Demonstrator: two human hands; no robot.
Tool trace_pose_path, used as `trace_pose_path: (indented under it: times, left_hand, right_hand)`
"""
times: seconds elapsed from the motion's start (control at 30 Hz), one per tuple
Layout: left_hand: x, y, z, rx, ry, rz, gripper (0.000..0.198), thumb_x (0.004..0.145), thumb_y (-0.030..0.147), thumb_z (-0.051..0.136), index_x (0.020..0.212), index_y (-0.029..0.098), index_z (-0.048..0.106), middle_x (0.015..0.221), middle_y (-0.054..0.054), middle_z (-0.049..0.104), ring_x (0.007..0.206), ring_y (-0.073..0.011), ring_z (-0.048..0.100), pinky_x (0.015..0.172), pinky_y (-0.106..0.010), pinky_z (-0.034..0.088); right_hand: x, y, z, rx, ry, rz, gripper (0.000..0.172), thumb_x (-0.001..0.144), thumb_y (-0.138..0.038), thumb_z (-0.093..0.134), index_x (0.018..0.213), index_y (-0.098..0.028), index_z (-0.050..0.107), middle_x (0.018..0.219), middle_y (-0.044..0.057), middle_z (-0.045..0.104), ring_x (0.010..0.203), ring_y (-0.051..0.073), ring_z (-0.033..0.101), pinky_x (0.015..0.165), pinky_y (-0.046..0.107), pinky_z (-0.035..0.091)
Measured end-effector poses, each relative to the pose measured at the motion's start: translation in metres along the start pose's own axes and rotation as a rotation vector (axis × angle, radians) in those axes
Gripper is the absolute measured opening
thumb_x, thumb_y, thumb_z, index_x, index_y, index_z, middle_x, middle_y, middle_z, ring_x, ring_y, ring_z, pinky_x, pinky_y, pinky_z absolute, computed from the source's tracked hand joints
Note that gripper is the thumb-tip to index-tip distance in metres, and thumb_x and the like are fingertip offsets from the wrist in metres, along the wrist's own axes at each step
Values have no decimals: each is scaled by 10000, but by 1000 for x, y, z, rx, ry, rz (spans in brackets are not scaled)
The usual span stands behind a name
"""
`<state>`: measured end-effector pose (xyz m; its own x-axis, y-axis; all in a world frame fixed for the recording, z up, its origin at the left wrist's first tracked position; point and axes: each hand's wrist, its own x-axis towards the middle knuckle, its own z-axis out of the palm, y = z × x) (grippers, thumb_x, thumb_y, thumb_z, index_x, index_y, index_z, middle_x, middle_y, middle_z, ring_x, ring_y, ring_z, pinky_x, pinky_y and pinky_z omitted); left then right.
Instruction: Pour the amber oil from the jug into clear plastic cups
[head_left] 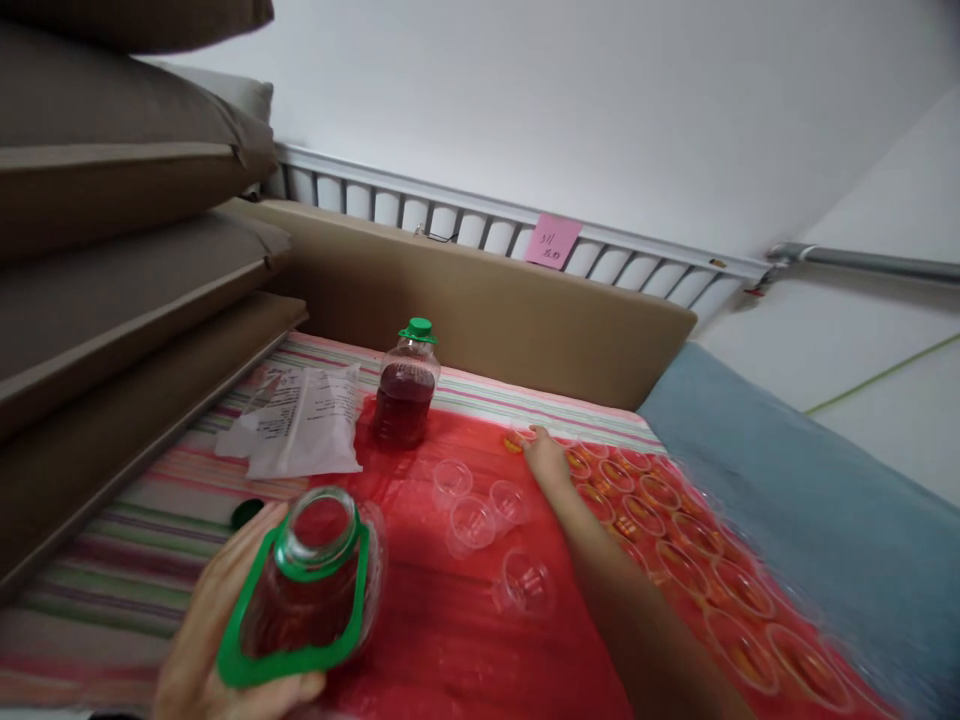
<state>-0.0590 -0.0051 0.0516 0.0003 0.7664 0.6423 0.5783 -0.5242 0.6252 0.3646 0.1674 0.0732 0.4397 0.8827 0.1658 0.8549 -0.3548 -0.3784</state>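
Observation:
My left hand [214, 620] is closed round the green handle of an uncapped clear bottle [307, 600] with dark red liquid in it. A green cap [246, 514] lies on the striped cloth just beyond that hand. My right arm stretches to the far edge of the red sheet, where my right hand [547, 458] grips a small clear plastic cup [514, 441] with something yellow-orange in it. Its fingers are partly hidden. Between my hands stand several clear plastic cups [472, 522] that look empty. To the right are rows of cups [679, 567] with orange-yellow contents.
A second bottle [405, 395] of red liquid, green-capped, stands at the back. White printed bags [307, 420] lie left of it. Stacked brown cushions [120, 220] rise at the left. A tan board [480, 310] closes off the back, below a radiator [472, 232] bearing a pink note [553, 240].

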Motion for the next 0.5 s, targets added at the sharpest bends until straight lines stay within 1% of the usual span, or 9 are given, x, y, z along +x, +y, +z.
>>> trace_pose_path:
  times: [0.03, 0.1, 0.2, 0.27, 0.3, 0.37, 0.43, 0.5]
  left_hand:
    - [3, 5, -1, -14, 3, 13, 942, 650, 511, 736, 1476, 395, 300, 1469, -28, 470, 1298, -399, 470, 1084, -610, 416]
    - [9, 10, -1, -34, 18, 64, 911, 687, 480, 738, 1479, 354, 305, 1471, -57, 461, 1308, -384, 459, 1091, -597, 397]
    - [17, 11, 0, -25, 46, 167, 885, 700, 428, 763, 1464, 278, 342, 1438, -110, 480, 1302, -369, 463, 1079, -567, 401]
    - [20, 10, 0, -8, 58, 221, 857, 714, 406, 762, 1453, 253, 357, 1414, -128, 495, 1293, -356, 472, 1069, -548, 409]
    - [21, 10, 1, 1, 64, 239, 845, 721, 402, 758, 1449, 248, 359, 1406, -133, 500, 1290, -350, 475, 1066, -540, 412]
    - [22, 10, 1, 17, 74, 261, 835, 726, 402, 755, 1444, 240, 360, 1392, -140, 507, 1286, -343, 477, 1063, -534, 414]
    - [23, 10, 1, 24, 78, 265, 828, 724, 405, 757, 1435, 228, 370, 1383, -148, 511, 1286, -343, 475, 1065, -537, 409]
    - [23, 11, 1, 26, 74, 262, 820, 723, 407, 758, 1425, 214, 380, 1378, -159, 513, 1286, -344, 474, 1069, -545, 401]
  right_hand:
    - [-13, -3, -9, 22, 3, -44, 400, 906, -217, 505, 1276, -77, 566, 1063, 193, 709, 995, 267, 666, 808, 316, 466]
    - [-48, -6, -26, 70, -11, -139, 348, 892, -228, 511, 1205, -123, 622, 1074, 145, 717, 986, 235, 671, 838, 295, 472]
    - [-117, 1, -40, 137, -17, -301, 280, 882, -274, 520, 1091, -175, 678, 1081, 99, 717, 998, 214, 667, 908, 307, 480]
    - [-163, 14, -39, 181, 63, -420, 295, 897, -316, 490, 1063, -173, 687, 1069, 121, 712, 1021, 248, 658, 938, 382, 491]
    - [-184, 22, -36, 188, 109, -431, 305, 895, -334, 488, 1057, -172, 690, 1083, 136, 705, 1044, 269, 651, 945, 418, 496]
    - [-220, 38, -29, 187, 192, -407, 327, 886, -365, 497, 1042, -160, 698, 1119, 171, 688, 1075, 310, 639, 935, 475, 509]
    - [-247, 45, -22, 200, 242, -383, 322, 881, -367, 506, 1030, -160, 703, 1136, 181, 680, 1083, 324, 637, 921, 497, 522]
    - [-265, 41, -17, 244, 242, -402, 294, 891, -333, 500, 1036, -175, 701, 1127, 161, 686, 1076, 303, 644, 925, 480, 529]
